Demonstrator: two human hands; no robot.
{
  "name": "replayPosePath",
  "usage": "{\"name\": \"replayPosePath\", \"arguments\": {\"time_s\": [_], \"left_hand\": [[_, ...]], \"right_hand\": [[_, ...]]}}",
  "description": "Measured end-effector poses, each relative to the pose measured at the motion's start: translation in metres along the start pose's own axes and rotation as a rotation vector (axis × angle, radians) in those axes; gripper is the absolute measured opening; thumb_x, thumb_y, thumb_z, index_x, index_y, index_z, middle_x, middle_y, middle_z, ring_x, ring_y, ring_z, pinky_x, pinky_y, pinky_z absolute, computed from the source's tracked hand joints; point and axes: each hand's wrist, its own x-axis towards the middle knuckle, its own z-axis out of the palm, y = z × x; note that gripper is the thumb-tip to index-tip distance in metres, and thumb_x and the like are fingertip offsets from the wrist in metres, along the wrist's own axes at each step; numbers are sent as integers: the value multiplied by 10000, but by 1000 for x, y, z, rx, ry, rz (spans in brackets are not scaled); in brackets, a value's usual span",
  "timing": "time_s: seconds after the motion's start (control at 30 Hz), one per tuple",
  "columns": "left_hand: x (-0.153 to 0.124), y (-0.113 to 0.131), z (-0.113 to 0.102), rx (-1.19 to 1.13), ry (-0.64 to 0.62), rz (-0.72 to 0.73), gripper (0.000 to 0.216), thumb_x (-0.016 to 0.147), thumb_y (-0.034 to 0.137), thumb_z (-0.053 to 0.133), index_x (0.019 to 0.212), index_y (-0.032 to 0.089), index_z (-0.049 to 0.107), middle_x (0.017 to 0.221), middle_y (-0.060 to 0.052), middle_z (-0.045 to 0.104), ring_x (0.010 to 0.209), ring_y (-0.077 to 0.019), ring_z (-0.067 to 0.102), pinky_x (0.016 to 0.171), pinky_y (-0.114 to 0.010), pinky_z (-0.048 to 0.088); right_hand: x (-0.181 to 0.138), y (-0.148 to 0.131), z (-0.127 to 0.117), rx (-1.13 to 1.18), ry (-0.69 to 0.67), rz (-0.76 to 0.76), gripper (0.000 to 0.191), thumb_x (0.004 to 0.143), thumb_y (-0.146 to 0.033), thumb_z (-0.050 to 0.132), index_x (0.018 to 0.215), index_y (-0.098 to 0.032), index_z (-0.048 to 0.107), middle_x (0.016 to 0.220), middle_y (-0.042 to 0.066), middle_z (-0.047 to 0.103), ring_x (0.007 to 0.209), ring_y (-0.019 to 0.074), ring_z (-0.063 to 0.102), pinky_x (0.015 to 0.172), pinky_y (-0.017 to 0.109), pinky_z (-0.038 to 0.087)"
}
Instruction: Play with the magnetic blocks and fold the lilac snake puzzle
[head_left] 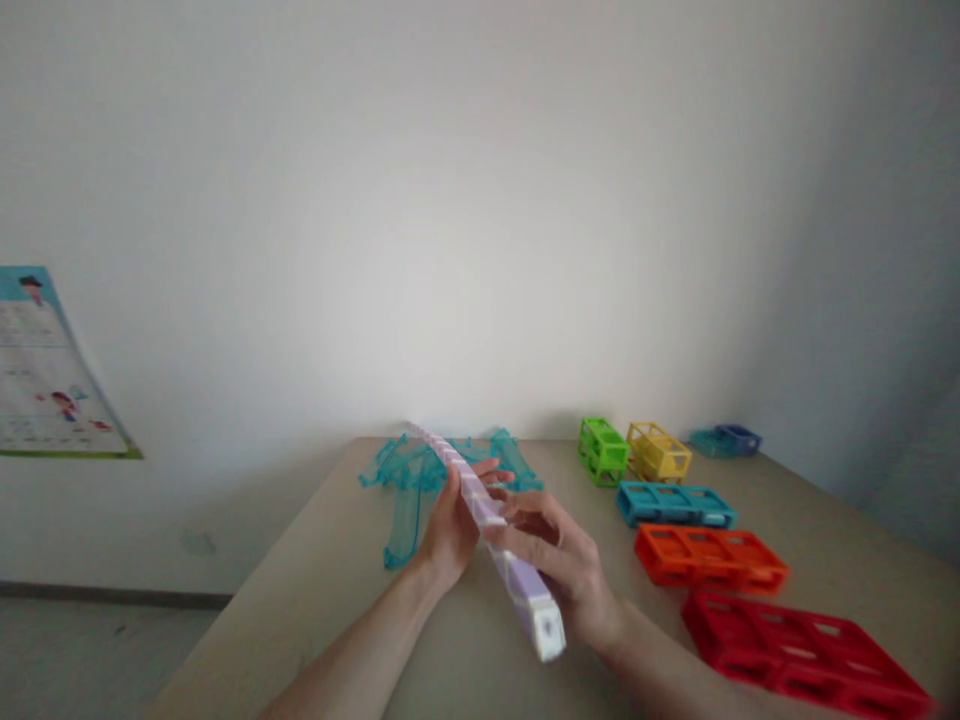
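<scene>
**Both hands on the strip, up off the surface**

Nearest me, the blunt white end of the strip (478, 503) pokes out past my right hand (559, 560). That hand's fingers are folded over the strip from the right. I cannot tell where the thumb sits. The strip is long and segmented, white shading to lilac, and it slants away to the left, clear of the surface (360, 620). Further along, my left hand (454, 525) cups it from the other side, with the fingers closed across it. Both hands are holding it and neither is spread wide.

On my right, open frames lie in a row running away from me: red (802, 650), orange (709, 555), blue (675, 503), then green (602, 450) and yellow (658, 452) side by side. Two small trays (739, 438) sit at the far edge. Beyond my hands, clear teal track pieces (409, 480) lie in a loose heap.

By my reckoning little is done. The strip is lifted and gripped, but it meets no frame and no track piece, and those lie apart from it.

A poster (45, 370) hangs on the wall, far left.
</scene>
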Motion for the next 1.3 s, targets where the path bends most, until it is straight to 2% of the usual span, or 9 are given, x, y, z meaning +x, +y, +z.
{"name": "replayPosePath", "arguments": {"time_s": [0.1, 0.2, 0.33, 0.47, 0.63, 0.7, 0.9, 1.1, 1.3], "left_hand": [[-2, 11, 3, -75, 49, 18, 398, 792, 527, 577, 933, 156, 606, 1026, -115, 658, 874, -232, 633, 760, -367, 504], [-2, 18, 5, -38, 112, 87, 307, 799, 499, 577, 801, 195, 542, 856, -45, 662, 835, -200, 631, 752, -341, 501], [-1, 22, 5, -47, 117, 162, 436, 798, 629, 509, 729, 199, 488, 538, 48, 461, 557, -118, 514, 624, -268, 475], [-2, 19, 6, 22, 90, 178, 543, 810, 709, 380, 751, 190, 528, 452, 66, 353, 467, -104, 393, 549, -247, 434], [-7, 12, 12, 188, 65, 185, 583, 831, 699, 341, 787, 169, 582, 427, 57, 368, 461, -110, 379, 566, -253, 432], [-9, 11, 13, 222, 75, 159, 553, 828, 686, 374, 804, 175, 587, 454, 49, 406, 462, -110, 393, 520, -239, 407], [-9, 8, 9, 354, 129, 187, 488, 829, 618, 471, 843, 158, 633, 551, 28, 481, 541, -106, 477, 541, -211, 409], [-7, 5, 7, 312, 94, 154, 539, 818, 625, 484, 1059, 172, 650, 718, -15, 597, 608, -123, 519, 539, -217, 408], [-8, -10, 1, 217, -62, -118, 573, 792, 650, 502, 991, 142, 678, 829, -94, 661, 761, -195, 612, 652, -272, 460]], "right_hand": [[-10, 5, -7, -63, -166, -66, 295, 862, -199, 594, 1127, -307, 668, 1115, 77, 567, 1018, 203, 588, 837, 312, 505], [-4, 11, -12, -92, -226, -68, 339, 875, -197, 587, 1192, -306, 633, 1184, 92, 559, 1069, 204, 569, 850, 316, 489], [3, 12, -8, -95, -349, -109, 396, 901, -123, 510, 1245, -302, 593, 1265, 99, 551, 1117, 186, 554, 866, 307, 482], [-2, 10, 3, -63, -417, -100, 450, 856, -17, 417, 1179, -251, 625, 1184, 99, 597, 1062, 173, 575, 882, 308, 470], [-8, 7, 14, -114, -246, 127, 159, 751, -113, 585, 891, -188, 601, 814, 26, 626, 725, 146, 560, 681, 253, 459], [-9, 7, 17, -103, -197, 247, 156, 731, -180, 648, 867, -188, 570, 743, -10, 602, 619, 117, 501, 581, 224, 412], [-8, 9, 27, 1, -283, 487, 175, 775, -301, 642, 699, -163, 565, 577, -57, 457, 507, 78, 395, 462, 193, 299], [-11, 15, 26, 124, -177, 479, 154, 833, -281, 579, 745, -155, 560, 586, -62, 388, 522, 80, 354, 473, 195, 282], [-10, 22, 19, 201, 57, 375, 254, 880, -385, 538, 913, -148, 622, 705, 5, 536, 637, 145, 492, 600, 252, 421]]}}
